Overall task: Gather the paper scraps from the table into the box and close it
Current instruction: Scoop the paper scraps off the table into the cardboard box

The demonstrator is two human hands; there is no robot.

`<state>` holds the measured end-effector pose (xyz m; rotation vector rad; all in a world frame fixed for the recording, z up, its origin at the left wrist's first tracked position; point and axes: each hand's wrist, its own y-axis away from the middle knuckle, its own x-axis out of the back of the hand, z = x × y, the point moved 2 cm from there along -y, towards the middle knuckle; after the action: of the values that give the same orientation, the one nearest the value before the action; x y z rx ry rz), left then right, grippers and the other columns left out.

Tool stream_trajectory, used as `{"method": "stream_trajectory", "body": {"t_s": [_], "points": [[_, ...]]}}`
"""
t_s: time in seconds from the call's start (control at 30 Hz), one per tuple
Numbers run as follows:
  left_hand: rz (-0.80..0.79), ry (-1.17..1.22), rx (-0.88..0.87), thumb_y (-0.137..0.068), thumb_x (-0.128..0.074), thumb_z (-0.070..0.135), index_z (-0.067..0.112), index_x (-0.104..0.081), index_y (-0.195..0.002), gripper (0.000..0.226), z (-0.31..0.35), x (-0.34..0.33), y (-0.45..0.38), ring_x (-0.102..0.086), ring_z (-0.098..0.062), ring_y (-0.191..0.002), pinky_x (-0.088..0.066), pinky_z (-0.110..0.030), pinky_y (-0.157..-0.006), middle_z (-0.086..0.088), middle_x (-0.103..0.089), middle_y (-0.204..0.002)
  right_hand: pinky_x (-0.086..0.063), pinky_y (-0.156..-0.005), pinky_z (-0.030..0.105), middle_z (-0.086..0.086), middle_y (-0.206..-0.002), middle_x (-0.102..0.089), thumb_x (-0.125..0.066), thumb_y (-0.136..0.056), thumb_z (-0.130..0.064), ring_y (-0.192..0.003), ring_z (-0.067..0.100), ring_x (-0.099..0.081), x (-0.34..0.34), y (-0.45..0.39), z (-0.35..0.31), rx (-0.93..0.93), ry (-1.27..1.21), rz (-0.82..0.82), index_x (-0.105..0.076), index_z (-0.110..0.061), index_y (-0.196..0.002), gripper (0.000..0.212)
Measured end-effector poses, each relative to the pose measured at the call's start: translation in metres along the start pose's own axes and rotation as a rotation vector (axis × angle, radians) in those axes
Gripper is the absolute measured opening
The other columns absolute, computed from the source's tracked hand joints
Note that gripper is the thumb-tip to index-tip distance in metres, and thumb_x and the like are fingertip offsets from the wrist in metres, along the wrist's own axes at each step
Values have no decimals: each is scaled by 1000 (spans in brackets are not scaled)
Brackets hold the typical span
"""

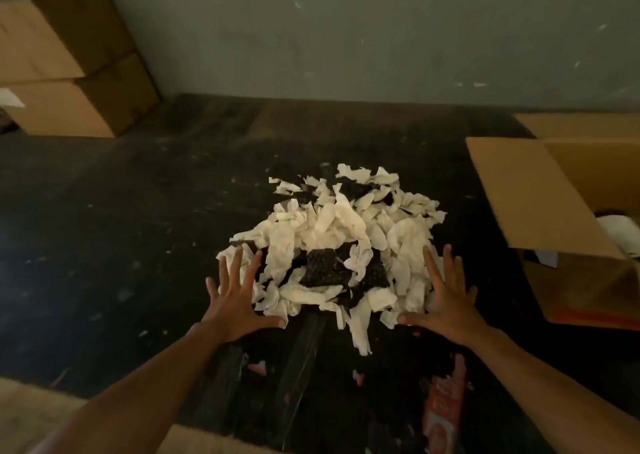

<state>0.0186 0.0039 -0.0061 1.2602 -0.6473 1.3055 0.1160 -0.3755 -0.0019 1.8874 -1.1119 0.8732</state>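
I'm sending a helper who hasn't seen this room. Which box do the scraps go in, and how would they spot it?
From the pile of paper scraps on the dark table, look right. The open box stands at the table's right edge, a flap raised toward the pile. The stacked boxes at far left are closed.

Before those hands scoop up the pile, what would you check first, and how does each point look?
1. Both hands free: ok. The left hand and right hand are spread open, holding nothing.
2. Hands flank the scraps: ok, one at each near side of the pile, fingertips at its edge.
3. Box open: ok. Its flap stands up on the side facing the pile.
4. Path to the box: not ok. The raised flap stands between the pile and the opening, so the load must go over it.
5. Room in the box: cannot tell; only a little of the inside shows.
6. Stray bits: not ok. Small flecks lie across the table.
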Motion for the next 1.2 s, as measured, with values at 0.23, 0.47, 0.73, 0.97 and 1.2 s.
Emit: {"method": "stream_trajectory", "body": {"t_s": [0.23,0.47,0.73,0.97,1.2], "points": [[-41,-279,-325,-50,-66,85,42,37,-141,143,14,3,-95,44,-38,-134,12,-68,-111,-3,52,-145,5,-104,76,-3,-141,54,-64,-39,-88,-134,33,43,-8,-95,-21,149,259,-128,31,-53,-136,141],[-89,-335,-511,-73,-70,61,53,37,-134,124,47,-13,-157,38,-41,-137,17,-69,-109,-4,46,-150,7,-106,71,-3,-155,34,-49,-45,-96,-142,35,28,-41,-146,-47,308,371,-123,12,-63,-139,117],[7,-22,-371,-88,-55,58,54,-26,-143,62,49,-30,-169,-19,-42,-143,-9,-62,-117,9,-14,-159,-45,-84,56,12,-137,-48,-60,-73,-58,-114,39,-44,-51,-156,-49,393,353,173,-46,-33,-128,63],[-50,-195,-474,-77,-25,65,30,-53,-137,75,65,-14,-177,-62,-41,-107,-47,-51,-95,-14,-47,-143,-58,-72,50,21,-119,-60,-80,-66,-13,-99,42,-61,-51,-167,-53,370,309,64,-54,-16,-129,68],[5,-50,-368,-83,-53,44,22,-40,-147,69,63,24,-161,-52,-36,-126,-44,-44,-102,-15,-42,-148,-50,-95,40,14,-124,-61,-70,-78,-10,-112,31,-59,-1,-148,-81,311,73,58,-53,-13,-133,57]]}}
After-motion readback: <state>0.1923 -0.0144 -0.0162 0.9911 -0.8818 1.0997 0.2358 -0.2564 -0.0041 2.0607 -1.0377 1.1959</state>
